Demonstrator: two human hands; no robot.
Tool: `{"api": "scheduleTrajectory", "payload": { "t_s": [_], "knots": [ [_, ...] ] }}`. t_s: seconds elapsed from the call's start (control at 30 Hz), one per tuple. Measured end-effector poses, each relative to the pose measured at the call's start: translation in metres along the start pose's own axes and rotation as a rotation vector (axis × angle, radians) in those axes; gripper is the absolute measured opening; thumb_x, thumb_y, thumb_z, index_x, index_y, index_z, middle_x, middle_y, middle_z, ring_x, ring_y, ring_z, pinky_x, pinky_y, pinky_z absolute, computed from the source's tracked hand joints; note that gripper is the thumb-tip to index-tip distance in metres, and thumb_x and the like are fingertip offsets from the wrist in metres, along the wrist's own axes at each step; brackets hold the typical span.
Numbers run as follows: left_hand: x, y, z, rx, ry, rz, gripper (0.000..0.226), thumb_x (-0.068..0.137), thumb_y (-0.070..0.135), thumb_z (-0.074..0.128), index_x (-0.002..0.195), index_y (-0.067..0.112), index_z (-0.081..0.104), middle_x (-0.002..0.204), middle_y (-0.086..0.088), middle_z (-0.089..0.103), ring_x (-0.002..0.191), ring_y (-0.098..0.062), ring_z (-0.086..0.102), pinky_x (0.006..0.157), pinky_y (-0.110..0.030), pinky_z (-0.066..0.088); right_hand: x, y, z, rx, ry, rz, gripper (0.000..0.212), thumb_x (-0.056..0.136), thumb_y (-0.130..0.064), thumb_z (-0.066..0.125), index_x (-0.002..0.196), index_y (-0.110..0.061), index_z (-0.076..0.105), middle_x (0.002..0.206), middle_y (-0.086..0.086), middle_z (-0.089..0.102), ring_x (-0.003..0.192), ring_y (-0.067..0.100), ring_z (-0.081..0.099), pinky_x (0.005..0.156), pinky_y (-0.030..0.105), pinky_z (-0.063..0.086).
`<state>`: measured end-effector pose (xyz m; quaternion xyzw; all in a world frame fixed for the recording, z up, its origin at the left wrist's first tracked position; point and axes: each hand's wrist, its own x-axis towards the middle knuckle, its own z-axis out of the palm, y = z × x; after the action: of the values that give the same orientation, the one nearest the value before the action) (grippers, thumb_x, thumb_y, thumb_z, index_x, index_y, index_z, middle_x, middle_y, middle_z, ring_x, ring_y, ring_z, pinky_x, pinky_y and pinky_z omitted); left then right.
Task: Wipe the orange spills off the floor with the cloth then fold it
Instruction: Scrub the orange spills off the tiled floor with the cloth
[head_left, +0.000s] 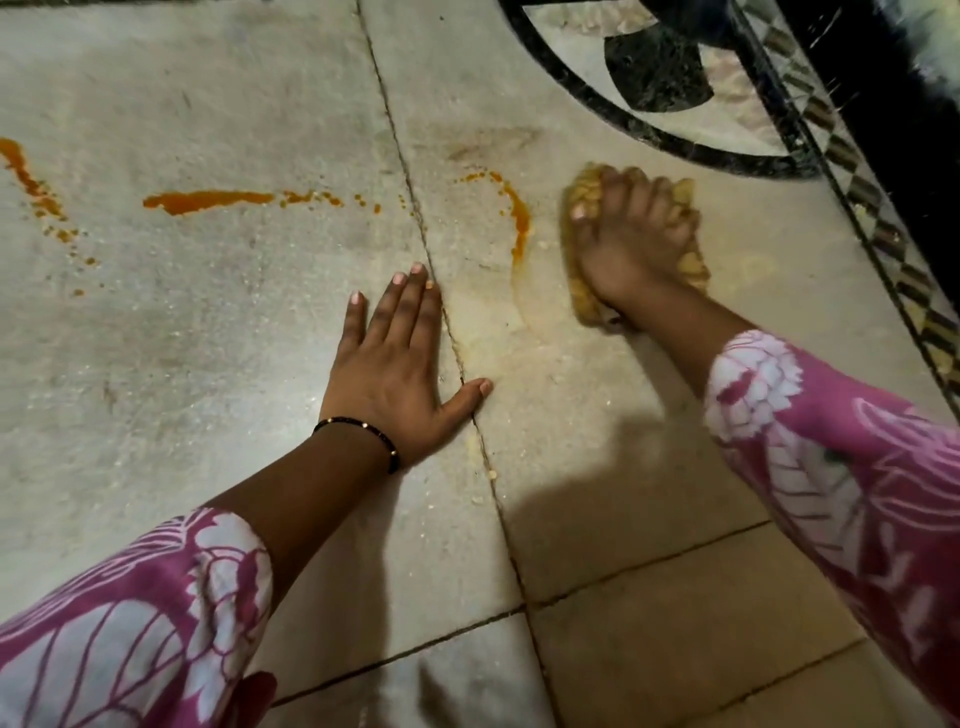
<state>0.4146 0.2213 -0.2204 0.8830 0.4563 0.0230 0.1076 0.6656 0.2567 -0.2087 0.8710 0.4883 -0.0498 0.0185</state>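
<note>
Orange streaks cross the pale stone floor in three places: a curved trail just left of the cloth, a long puddle further left past the floor joint, and a third smear at the far left edge. I see the right hand curled over the yellowish cloth, fingers bent round the bunched fabric and pressing it to the floor, just beside the curved trail but not yet on it. The left hand lies flat on the stone, fingers straight and spread, holding nothing, apparently bracing the body.

From where I watch, the risks look like these. The cloth already appears stained, so I judge that a loaded wad may smear the liquid thinner and wider instead of lifting it, leaving a yellow film like the faint mark that shows below the curved trail. The joint runs between the trail and the puddle; a sweep across it could push liquid into the groove, where a flat wipe will not reach. The bracing hand rests near the trail's lower end, so a sweep toward it could wet the palm or thumb, and a wet palm on smooth stone may slip. The patterned sleeve hangs low and could drag through the wet patch.
</note>
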Motion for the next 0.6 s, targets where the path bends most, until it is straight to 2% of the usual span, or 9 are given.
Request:
{"api": "scheduleTrajectory", "payload": {
  "t_s": [0.1,0.2,0.27,0.33,0.4,0.47,0.53,0.6],
  "knots": [
    [-0.001,0.000,0.001,0.004,0.001,-0.001,0.095,0.083,0.075,0.017,0.150,0.009,0.003,0.159,-0.007,-0.001,0.146,-0.018,-0.003,0.117,-0.044,-0.006,-0.056,-0.031,0.008,0.000,-0.020,-0.333,0.062,0.096,-0.046,0.022,0.150,-0.019,0.011,0.158,0.008,0.011,0.144,0.032,0.005,0.111,0.059,0.001],
    [-0.001,-0.001,0.002,-0.006,0.005,0.006,0.095,0.083,0.074,0.017,0.150,0.009,0.003,0.159,-0.007,-0.001,0.146,-0.018,-0.004,0.117,-0.044,-0.007,-0.121,0.006,0.013,-0.018,-0.034,-0.497,0.062,0.093,-0.051,0.021,0.148,-0.022,0.020,0.155,0.006,0.022,0.143,0.029,0.013,0.112,0.058,0.006],
    [-0.001,-0.002,0.002,-0.010,0.006,0.002,0.095,0.083,0.075,0.016,0.150,0.009,0.001,0.159,-0.006,-0.003,0.146,-0.018,-0.006,0.117,-0.044,-0.007,-0.134,0.054,0.015,-0.035,-0.022,-0.463,0.063,0.091,-0.053,0.021,0.147,-0.023,0.027,0.153,0.006,0.027,0.141,0.028,0.018,0.112,0.057,0.010],
    [-0.001,-0.002,0.002,-0.011,0.004,0.002,0.096,0.082,0.075,0.015,0.150,0.010,0.000,0.159,-0.006,-0.004,0.146,-0.018,-0.007,0.117,-0.044,-0.007,-0.130,0.092,0.011,-0.008,-0.029,-0.300,0.065,0.089,-0.054,0.019,0.145,-0.022,0.028,0.151,0.008,0.030,0.138,0.031,0.022,0.109,0.059,0.014],
    [-0.001,-0.002,0.002,-0.016,0.010,0.002,0.096,0.082,0.075,0.016,0.150,0.009,0.000,0.159,-0.006,-0.004,0.146,-0.018,-0.007,0.117,-0.045,-0.007,-0.127,0.100,0.010,-0.016,0.015,-0.158,0.066,0.089,-0.053,0.018,0.144,-0.019,0.029,0.148,0.012,0.031,0.135,0.034,0.024,0.106,0.061,0.017],
    [-0.001,-0.001,0.002,-0.023,0.014,-0.003,0.095,0.083,0.074,0.017,0.150,0.009,0.001,0.159,-0.007,-0.003,0.146,-0.019,-0.006,0.117,-0.046,-0.005,-0.129,0.078,0.013,-0.040,0.026,-0.103,0.067,0.088,-0.052,0.017,0.144,-0.017,0.026,0.149,0.014,0.029,0.136,0.036,0.021,0.107,0.063,0.016],
    [0.000,-0.001,0.003,-0.022,0.017,-0.002,0.095,0.083,0.074,0.018,0.150,0.008,0.001,0.159,-0.007,-0.002,0.146,-0.019,-0.006,0.117,-0.047,-0.004,-0.130,0.039,0.015,-0.068,0.023,-0.198,0.067,0.089,-0.051,0.017,0.145,-0.015,0.026,0.150,0.015,0.029,0.137,0.038,0.022,0.106,0.064,0.016],
    [0.000,0.000,0.003,-0.021,0.021,0.000,0.095,0.083,0.073,0.021,0.150,0.007,0.003,0.159,-0.008,-0.001,0.146,-0.019,-0.005,0.117,-0.047,-0.004,-0.113,-0.008,0.013,-0.044,-0.001,-0.378,0.063,0.091,-0.050,0.018,0.146,-0.019,0.025,0.153,0.011,0.026,0.141,0.035,0.017,0.107,0.063,0.012]
  ]
}}
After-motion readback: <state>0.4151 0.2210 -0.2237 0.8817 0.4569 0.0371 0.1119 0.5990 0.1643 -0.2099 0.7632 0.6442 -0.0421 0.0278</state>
